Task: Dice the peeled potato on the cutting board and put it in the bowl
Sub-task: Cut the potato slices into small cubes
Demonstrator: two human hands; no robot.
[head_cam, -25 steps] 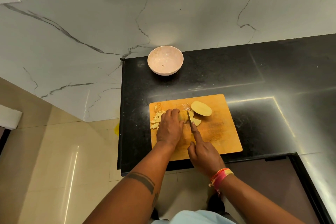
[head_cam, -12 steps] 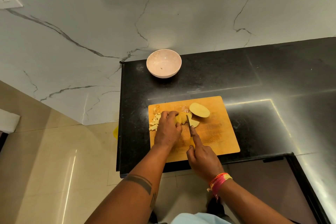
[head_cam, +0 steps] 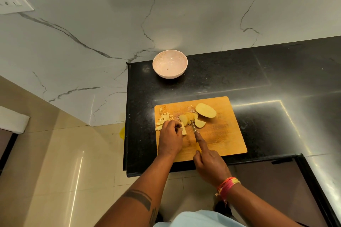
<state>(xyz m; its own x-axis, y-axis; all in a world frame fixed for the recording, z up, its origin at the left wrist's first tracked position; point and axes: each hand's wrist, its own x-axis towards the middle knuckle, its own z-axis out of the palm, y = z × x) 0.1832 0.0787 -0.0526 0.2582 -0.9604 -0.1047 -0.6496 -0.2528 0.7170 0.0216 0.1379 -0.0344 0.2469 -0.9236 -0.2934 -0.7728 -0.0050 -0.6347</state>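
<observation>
Hand (head_cam: 210, 164) w/ knife (head_cam: 193, 128), black counter (head_cam: 239, 79), marble wall (head_cam: 92, 24)

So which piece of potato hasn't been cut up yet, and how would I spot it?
Find the wooden cutting board on the black counter. Near its far edge, just right of the fanned slices, lies the big potato half. It is the largest piece, one smooth oval, while everything near the left hand is thin slices or small cubes.

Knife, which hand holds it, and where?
The right hand grips the knife by its handle, forefinger along the top. The left hand pinches potato strips.
</observation>
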